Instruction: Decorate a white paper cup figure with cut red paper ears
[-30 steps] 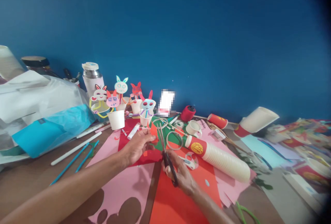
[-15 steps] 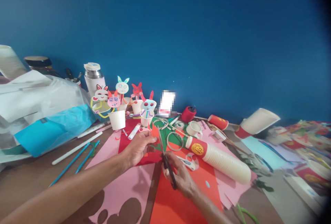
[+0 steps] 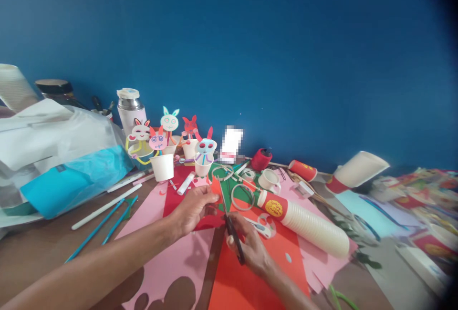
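In the head view my left hand [image 3: 196, 209] pinches a small piece of orange paper [image 3: 216, 186] between thumb and fingers. My right hand [image 3: 248, 243] is closed round the black handles of a pair of scissors [image 3: 233, 236]. The scissor blades point up and away from me, close along the right edge of the orange piece. Beneath the hands lie sheets of pink paper [image 3: 175, 255], red paper and orange paper [image 3: 257, 279]. The pink sheet has rounded holes cut in it. Behind the left hand, several paper-cup figures [image 3: 163, 167] with animal faces stand upright.
A long stack of paper cups [image 3: 315, 229] lies to the right of my hands. White-handled scissors [image 3: 263, 228] rest on the orange sheet. Blue sticks [image 3: 95, 231] and a plastic bag [image 3: 64, 133] are at left. A glue stick [image 3: 186, 183], tape roll and flask [image 3: 131, 109] stand or lie farther back.
The orange piece has turned slightly and its pointed tip no longer shows as before. My left hand has shifted a little; both hands keep their holds.
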Demonstrator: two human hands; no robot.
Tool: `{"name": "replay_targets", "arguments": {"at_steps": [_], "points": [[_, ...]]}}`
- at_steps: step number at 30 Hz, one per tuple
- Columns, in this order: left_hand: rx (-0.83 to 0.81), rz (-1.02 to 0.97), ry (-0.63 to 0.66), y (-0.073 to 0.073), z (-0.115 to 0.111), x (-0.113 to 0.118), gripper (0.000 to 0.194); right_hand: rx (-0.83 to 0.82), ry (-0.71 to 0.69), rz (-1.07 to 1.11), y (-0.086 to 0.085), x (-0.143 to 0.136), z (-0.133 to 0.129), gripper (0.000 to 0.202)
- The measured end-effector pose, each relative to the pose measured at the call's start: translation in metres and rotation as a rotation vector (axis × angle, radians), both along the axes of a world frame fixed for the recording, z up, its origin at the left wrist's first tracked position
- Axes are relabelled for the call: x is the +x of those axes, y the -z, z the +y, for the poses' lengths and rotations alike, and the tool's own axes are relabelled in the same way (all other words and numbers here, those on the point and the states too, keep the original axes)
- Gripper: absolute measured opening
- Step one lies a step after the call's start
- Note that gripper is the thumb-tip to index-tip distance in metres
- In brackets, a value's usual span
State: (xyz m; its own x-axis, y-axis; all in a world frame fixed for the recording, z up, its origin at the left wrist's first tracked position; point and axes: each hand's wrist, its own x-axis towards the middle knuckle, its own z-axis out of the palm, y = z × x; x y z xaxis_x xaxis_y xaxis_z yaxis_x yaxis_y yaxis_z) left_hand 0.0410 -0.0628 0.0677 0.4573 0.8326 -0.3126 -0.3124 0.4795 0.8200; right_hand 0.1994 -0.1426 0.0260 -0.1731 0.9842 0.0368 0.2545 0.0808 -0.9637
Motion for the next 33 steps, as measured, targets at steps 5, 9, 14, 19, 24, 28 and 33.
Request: {"name": "replay_targets", "arguments": {"at_steps": [5, 9, 14, 19, 24, 28, 33], "points": [[-0.015, -0.013, -0.007, 0.0003, 0.0005, 0.0001, 0.015, 0.001, 0.030, -0.010, 0.0024, -0.0005, 0.0001, 0.035], [-0.023, -0.017, -0.004, 0.0019, 0.0014, 0.0000, 0.016, 0.011, 0.026, 0.006, 0.0048, -0.0002, 0.0001, 0.035], [-0.017, -0.031, 0.004, 0.0052, 0.0029, -0.0002, 0.015, 0.021, 0.013, 0.013, 0.0047, 0.0001, -0.0004, 0.035], [-0.028, -0.011, 0.000, 0.0030, 0.0031, -0.0005, 0.014, -0.014, 0.013, 0.037, 0.0012, -0.0005, 0.0000, 0.035], [-0.049, 0.014, -0.021, -0.0021, 0.0019, -0.0006, 0.017, -0.019, 0.048, 0.017, -0.0036, -0.0017, 0.0002, 0.031], [-0.044, 0.023, -0.021, -0.0026, 0.0023, -0.0013, 0.020, -0.058, 0.064, 0.035, -0.0047, -0.0016, 0.0007, 0.030], [-0.016, 0.035, 0.005, 0.0018, 0.0051, -0.0029, 0.020, -0.123, 0.040, 0.077, -0.0031, -0.0006, 0.0011, 0.030]]}}
